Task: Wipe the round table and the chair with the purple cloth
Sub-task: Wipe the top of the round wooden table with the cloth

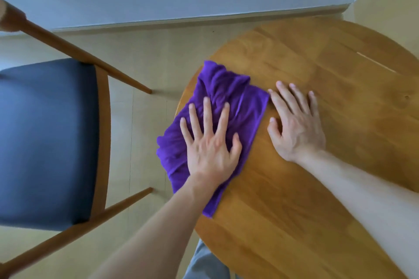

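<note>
purple cloth (217, 120) (rumpled) under flat left hand (209, 142), long axis diagonal

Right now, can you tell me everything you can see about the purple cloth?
The purple cloth is a soft, deep violet rag that looks like microfibre. It lies rumpled and partly folded on the left edge of the round wooden table, with its left side hanging over the rim. The left hand presses flat on it with fingers spread. The right hand rests flat on the table beside it, the index fingertip near the cloth's right edge.
</note>
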Motion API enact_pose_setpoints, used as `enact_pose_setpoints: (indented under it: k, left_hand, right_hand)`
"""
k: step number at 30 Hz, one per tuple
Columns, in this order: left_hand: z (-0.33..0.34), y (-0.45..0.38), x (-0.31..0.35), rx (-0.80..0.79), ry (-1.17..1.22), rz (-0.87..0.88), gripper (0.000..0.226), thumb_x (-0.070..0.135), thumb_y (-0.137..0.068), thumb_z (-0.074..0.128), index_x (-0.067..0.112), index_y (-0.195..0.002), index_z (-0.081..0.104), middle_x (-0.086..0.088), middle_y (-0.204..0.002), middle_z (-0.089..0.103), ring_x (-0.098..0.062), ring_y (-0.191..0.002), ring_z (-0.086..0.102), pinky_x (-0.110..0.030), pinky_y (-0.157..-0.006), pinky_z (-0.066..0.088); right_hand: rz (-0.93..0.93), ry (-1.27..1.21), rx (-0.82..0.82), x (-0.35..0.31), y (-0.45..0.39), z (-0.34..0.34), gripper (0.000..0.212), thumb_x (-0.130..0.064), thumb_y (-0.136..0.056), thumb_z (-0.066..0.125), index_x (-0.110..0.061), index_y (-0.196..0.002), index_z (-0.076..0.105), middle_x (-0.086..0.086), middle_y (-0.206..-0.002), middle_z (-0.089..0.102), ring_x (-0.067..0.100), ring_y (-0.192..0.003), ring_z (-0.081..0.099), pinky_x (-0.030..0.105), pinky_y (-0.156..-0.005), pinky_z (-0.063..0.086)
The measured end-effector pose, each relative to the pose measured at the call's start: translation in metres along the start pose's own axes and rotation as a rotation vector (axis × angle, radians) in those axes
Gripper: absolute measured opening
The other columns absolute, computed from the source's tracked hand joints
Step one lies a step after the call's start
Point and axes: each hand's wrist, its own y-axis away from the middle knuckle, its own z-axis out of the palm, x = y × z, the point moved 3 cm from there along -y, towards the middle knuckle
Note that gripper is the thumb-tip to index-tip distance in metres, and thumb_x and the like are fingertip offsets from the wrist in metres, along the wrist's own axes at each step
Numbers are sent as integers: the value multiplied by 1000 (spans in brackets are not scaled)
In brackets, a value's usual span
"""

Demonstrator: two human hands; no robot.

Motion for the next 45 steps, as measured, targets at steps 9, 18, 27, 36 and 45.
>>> enact_pose_setpoints:
  k: [9, 18, 27, 36, 45]
  left_hand:
    - [-12, -62, -17, -33, -87, 292, 74, 62, -91, 42, 43, -160, 21, -1, -172, 11, -41, -156, 6, -66, -122, 5]
    - [-4, 10, -13, -9, -54, 126, 76, 56, -93, 46, 33, -162, 23, -2, -173, 5, -35, -158, -3, -61, -125, 4]
    - [-11, -66, -14, -36, -44, 75, 71, 60, -92, 39, 40, -159, 24, -1, -172, 5, -39, -157, 1, -64, -123, 1]
    - [-5, 17, -23, -2, -64, 101, 78, 55, -92, 46, 34, -162, 19, -2, -173, 4, -34, -158, -1, -62, -124, 4]
    - [-16, -82, -17, -24, 116, -321, 72, 62, -88, 32, 44, -157, 19, 3, -171, 8, -37, -153, 13, -67, -118, 11]
  right_hand:
    - [5, -20, 23, 0, -2, -1, 64, -35, -94, 37, -19, -156, 36, 2, -168, 29, 28, -155, 22, 56, -126, 12]
    - [4, -32, 8, 1, -1, 0, 65, -36, -94, 37, -21, -157, 35, 1, -168, 29, 27, -156, 21, 57, -126, 13]
    - [2, -30, 38, 1, -3, 1, 65, -35, -95, 36, -21, -158, 36, 2, -168, 28, 26, -156, 21, 57, -126, 14]
    - [-5, -21, 20, 0, 0, -1, 64, -34, -95, 36, -20, -158, 36, 2, -168, 28, 27, -156, 21, 57, -125, 13]
    - [8, -23, 0, 0, -1, -1, 64, -35, -97, 33, -22, -160, 32, 1, -169, 25, 25, -157, 18, 57, -126, 13]
